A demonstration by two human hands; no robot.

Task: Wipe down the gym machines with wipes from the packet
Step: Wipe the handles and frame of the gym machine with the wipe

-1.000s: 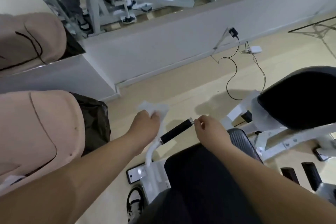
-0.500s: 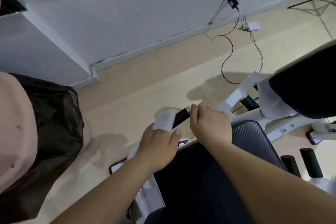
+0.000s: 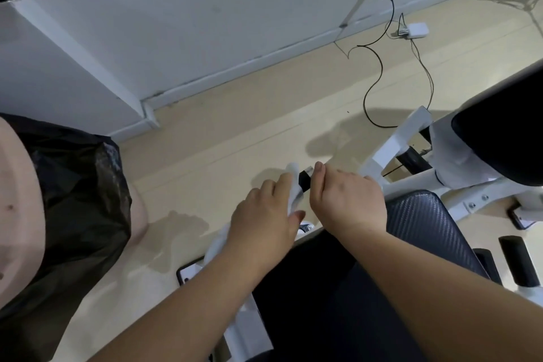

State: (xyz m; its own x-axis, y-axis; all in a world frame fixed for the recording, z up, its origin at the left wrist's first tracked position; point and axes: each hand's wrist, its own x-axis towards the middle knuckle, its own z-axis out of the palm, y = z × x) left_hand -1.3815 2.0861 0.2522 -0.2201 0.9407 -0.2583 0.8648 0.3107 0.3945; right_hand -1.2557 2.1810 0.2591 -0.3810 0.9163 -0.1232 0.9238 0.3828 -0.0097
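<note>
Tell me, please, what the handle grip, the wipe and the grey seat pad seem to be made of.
Handle grip: matte black, probably a rubber or foam sleeve; too small to tell which. Wipe: thin white nonwoven cloth or paper, soft enough to crumple around the grip. Seat pad: dark grey, vinyl-like cover with a woven, carbon-fibre-style pattern and a slight sheen.

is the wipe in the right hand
No, the left hand grips the white wipe round the black handle; the right hand holds no wipe.
</note>
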